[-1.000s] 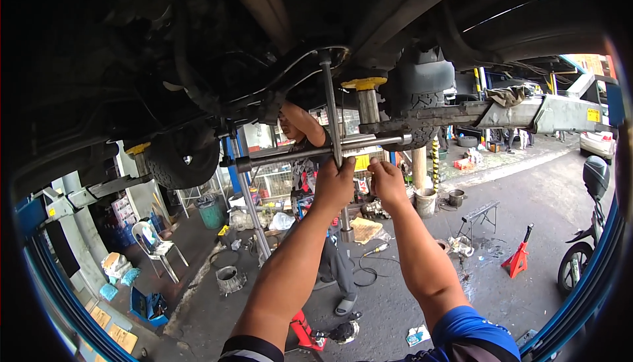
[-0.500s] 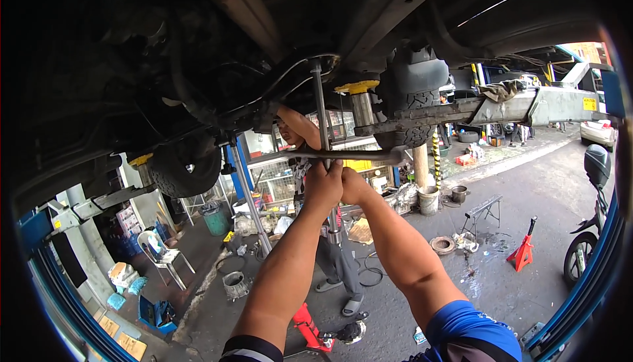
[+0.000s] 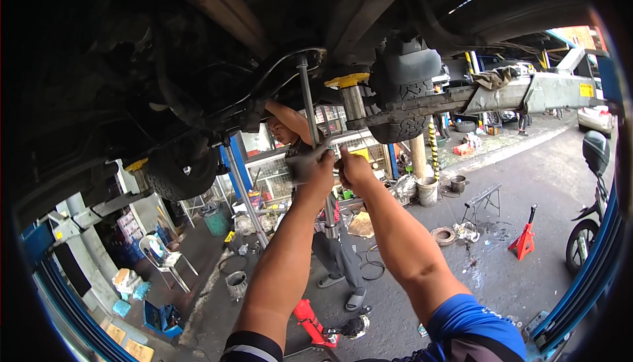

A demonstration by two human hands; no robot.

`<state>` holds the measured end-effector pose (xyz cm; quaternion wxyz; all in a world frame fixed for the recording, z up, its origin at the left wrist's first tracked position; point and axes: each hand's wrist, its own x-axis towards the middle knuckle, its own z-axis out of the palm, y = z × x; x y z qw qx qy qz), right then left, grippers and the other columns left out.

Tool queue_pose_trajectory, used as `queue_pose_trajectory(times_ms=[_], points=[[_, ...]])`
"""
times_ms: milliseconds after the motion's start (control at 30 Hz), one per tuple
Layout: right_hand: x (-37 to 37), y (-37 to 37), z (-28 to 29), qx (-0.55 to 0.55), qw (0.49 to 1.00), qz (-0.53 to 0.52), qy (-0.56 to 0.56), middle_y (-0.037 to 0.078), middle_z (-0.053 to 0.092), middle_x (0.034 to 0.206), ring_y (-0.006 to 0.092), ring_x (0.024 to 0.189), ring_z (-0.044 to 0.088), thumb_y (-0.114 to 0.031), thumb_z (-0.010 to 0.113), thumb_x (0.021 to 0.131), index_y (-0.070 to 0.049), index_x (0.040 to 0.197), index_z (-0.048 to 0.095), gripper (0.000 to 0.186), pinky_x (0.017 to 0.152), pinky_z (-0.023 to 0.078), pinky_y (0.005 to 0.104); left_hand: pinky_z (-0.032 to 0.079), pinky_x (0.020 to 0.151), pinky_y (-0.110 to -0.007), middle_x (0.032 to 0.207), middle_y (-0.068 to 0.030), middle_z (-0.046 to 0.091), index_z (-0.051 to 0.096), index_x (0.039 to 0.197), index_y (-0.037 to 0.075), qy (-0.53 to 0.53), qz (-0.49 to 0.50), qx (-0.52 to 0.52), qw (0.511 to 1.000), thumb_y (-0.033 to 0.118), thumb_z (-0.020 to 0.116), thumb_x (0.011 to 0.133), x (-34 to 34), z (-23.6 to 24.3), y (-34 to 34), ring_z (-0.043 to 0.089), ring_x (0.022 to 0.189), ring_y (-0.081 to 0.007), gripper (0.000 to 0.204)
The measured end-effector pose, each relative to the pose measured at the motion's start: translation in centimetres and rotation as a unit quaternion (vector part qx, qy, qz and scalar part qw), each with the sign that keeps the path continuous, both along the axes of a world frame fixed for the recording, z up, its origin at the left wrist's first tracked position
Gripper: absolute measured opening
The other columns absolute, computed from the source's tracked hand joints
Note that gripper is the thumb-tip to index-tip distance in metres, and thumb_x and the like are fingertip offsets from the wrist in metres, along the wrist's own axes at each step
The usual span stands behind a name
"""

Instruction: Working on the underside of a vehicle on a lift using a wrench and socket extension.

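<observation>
Under the raised vehicle, I am watching both hands drawing together on one long steel rod (image 3: 315, 144) reaching up to the chassis: a second ago they were gripping apart on a crossbar. Left hand (image 3: 315, 167) and right hand (image 3: 354, 166) are each wrapping it tightly. One co-worker (image 3: 293, 134) is standing behind; two red jack stands (image 3: 524, 237) are waiting on the floor.

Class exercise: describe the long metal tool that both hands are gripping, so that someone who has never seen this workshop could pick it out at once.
Start at the dark underside of the raised vehicle that fills the top of the view. A slim silver rod drops from it to where the left hand and the right hand clasp it. Unlike the blue lift posts behind, it is thin, bare steel with a short cross handle.
</observation>
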<state>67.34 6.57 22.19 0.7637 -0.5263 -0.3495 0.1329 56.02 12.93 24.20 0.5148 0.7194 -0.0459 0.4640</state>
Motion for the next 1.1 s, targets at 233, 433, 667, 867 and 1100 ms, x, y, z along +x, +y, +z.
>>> queue_pose_trajectory(times_ms=[233, 433, 667, 867, 1100], points=[[-8.4, -4.1, -0.6, 0.334, 0.904, -0.066, -0.257, 0.002, 0.056, 0.074, 0.0073, 0.053, 0.047, -0.020, 0.054, 0.095, -0.002, 0.107, 0.051, 0.021, 0.047, 0.039, 0.0225, 0.040, 0.054, -0.034, 0.068, -0.0041, 0.055, 0.057, 0.083, -0.002, -0.018, 0.172, 0.100, 0.980, 0.021, 0.059, 0.091, -1.0, 0.1, 0.2, 0.053, 0.058, -0.0157, 0.024], [-7.4, -3.2, 0.8, 0.303, 0.900, -0.165, -0.269, 0.002, 0.055, 0.070, 0.0082, 0.059, 0.058, -0.021, 0.049, 0.098, -0.001, 0.097, 0.051, 0.021, 0.050, 0.049, 0.0213, 0.045, 0.049, -0.031, 0.072, -0.0052, 0.059, 0.054, 0.098, 0.005, 0.029, -0.171, 0.020, 0.985, 0.015, 0.055, 0.091, -1.0, -2.3, 2.0, 0.053, 0.055, -0.0138, 0.013], [-2.7, -1.5, 0.7, 0.275, 0.945, -0.089, -0.152, 0.004, 0.052, 0.060, 0.0119, 0.050, 0.054, -0.039, 0.040, 0.099, 0.002, 0.089, 0.056, 0.045, 0.044, 0.044, 0.0266, 0.042, 0.048, -0.029, 0.060, -0.0018, 0.049, 0.051, 0.085, 0.007, 0.124, -0.266, -0.163, 0.942, 0.021, 0.056, 0.093, -1.1, -6.6, 0.7, 0.048, 0.049, -0.0136, 0.018], [-2.8, -0.6, -1.4, -0.041, 0.997, -0.009, -0.072, 0.005, 0.058, 0.070, 0.0138, 0.059, 0.055, -0.031, 0.052, 0.095, 0.002, 0.096, 0.059, 0.034, 0.049, 0.042, 0.0273, 0.039, 0.043, -0.029, 0.056, 0.0013, 0.041, 0.048, 0.084, 0.010, 0.147, -0.237, -0.144, 0.950, 0.027, 0.056, 0.094, -3.9, -6.2, -0.1, 0.042, 0.044, -0.0117, 0.021], [-7.7, -2.9, -1.7, 0.250, 0.901, -0.152, -0.319, 0.010, 0.058, 0.102, 0.0168, 0.084, 0.060, -0.013, 0.063, 0.088, 0.001, 0.132, 0.037, 0.053, 0.069, 0.051, 0.0286, 0.030, 0.043, -0.027, 0.059, 0.0018, 0.046, 0.058, 0.089, 0.004, 0.025, 0.000, -0.092, 0.995, 0.021, 0.053, 0.095, -3.5, -4.7, 0.7, 0.038, 0.047, -0.0068, 0.019]])
